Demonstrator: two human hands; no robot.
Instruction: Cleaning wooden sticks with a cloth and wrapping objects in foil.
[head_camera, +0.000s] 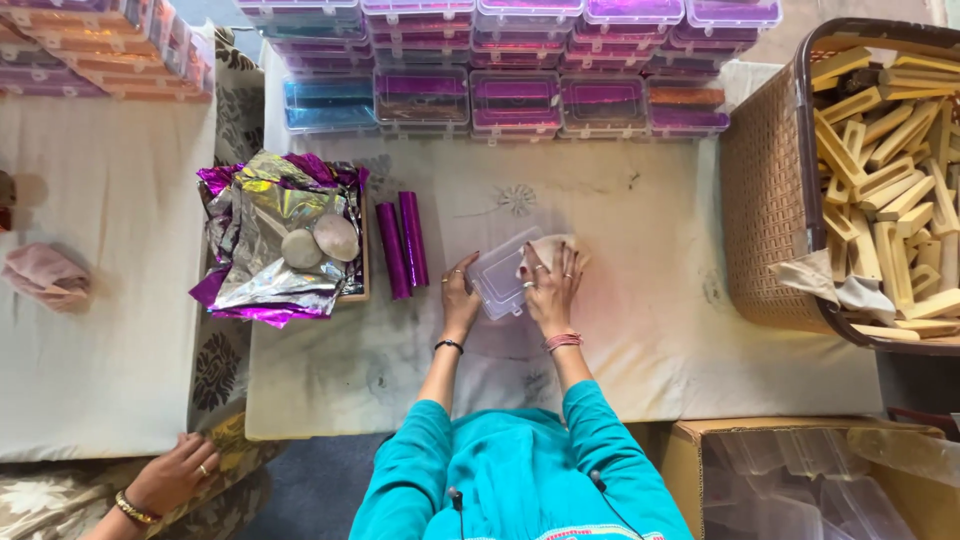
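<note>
A small clear plastic box (500, 277) lies on the white cloth-covered table (640, 330) in front of me. My left hand (459, 297) grips its left edge. My right hand (550, 285) rests on the box's right side and presses a beige cloth (555, 246) against it. Two purple foil-wrapped sticks (402, 246) lie side by side just left of my left hand.
A tray of crumpled silver and purple foil (275, 240) with two round discs sits at the left. Stacked clear boxes with coloured contents (510, 70) line the back. A brown basket (765, 200) of pale wooden sticks stands at the right. Another person's hand (175, 472) rests at the lower left.
</note>
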